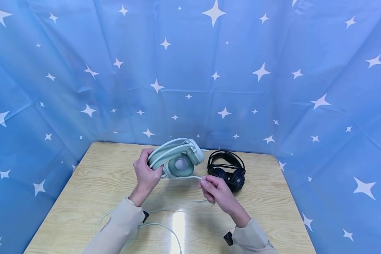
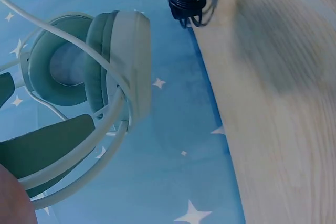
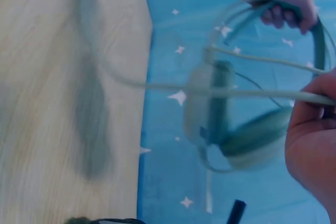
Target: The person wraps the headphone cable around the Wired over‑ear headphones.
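Light green over-ear headphones [image 1: 181, 165] are held above the table, tilted on their side. My left hand [image 1: 148, 173] grips them by the headband, thumb on one side and fingers round the other. Their pale cable [image 1: 188, 177] runs across to my right hand [image 1: 219, 194], which pinches it between thumb and fingers. In the left wrist view the padded ear cups [image 2: 68, 66] face each other, and the cable crosses in front of them. The right wrist view shows the headphones blurred, with the cable [image 3: 252, 94] stretched to the right fingers.
Black headphones [image 1: 227, 167] lie on the wooden table [image 1: 257, 215] just beyond my right hand. More of the pale cable [image 1: 165, 227] trails in loops over the table's front and under the left forearm. A blue star-patterned curtain [image 1: 190, 70] surrounds the table's back and sides.
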The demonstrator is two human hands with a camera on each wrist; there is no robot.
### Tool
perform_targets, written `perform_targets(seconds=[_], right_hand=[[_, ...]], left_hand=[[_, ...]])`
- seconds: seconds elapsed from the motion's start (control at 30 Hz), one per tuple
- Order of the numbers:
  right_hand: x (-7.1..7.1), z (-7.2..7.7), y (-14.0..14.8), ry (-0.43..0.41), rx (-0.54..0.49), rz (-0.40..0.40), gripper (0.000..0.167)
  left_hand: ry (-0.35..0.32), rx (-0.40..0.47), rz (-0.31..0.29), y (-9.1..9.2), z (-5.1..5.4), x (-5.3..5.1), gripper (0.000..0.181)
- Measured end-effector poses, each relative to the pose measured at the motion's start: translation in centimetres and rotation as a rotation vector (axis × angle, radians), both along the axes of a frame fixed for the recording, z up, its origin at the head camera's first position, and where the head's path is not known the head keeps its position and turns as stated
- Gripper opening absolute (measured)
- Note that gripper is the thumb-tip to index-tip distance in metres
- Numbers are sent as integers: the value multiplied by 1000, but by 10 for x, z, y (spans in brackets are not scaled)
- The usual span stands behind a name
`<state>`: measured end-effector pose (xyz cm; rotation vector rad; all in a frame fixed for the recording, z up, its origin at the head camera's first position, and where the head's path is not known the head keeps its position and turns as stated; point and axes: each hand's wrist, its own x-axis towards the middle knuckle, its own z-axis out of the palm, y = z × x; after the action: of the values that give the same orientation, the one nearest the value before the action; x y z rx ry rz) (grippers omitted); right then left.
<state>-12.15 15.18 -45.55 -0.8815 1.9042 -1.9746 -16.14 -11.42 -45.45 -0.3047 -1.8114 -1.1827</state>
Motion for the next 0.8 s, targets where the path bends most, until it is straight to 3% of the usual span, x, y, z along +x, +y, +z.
perform_targets(seconds=[0.33, 0.5, 0.6, 0.8], right_hand=[[-7, 7, 14, 65, -43, -47, 25], [-9, 11, 22, 58, -178, -28, 21], [-12, 14, 27, 77, -250, -27, 27], [-17, 20, 35, 116, -220, -77, 34]], left_hand=[[55, -106, -19, -9, -7, -1, 29], [83, -185, -45, -14, -9, 0, 31], [96, -233, -54, -18, -10, 1, 29], [102, -259, -83, -24, -11, 2, 28]])
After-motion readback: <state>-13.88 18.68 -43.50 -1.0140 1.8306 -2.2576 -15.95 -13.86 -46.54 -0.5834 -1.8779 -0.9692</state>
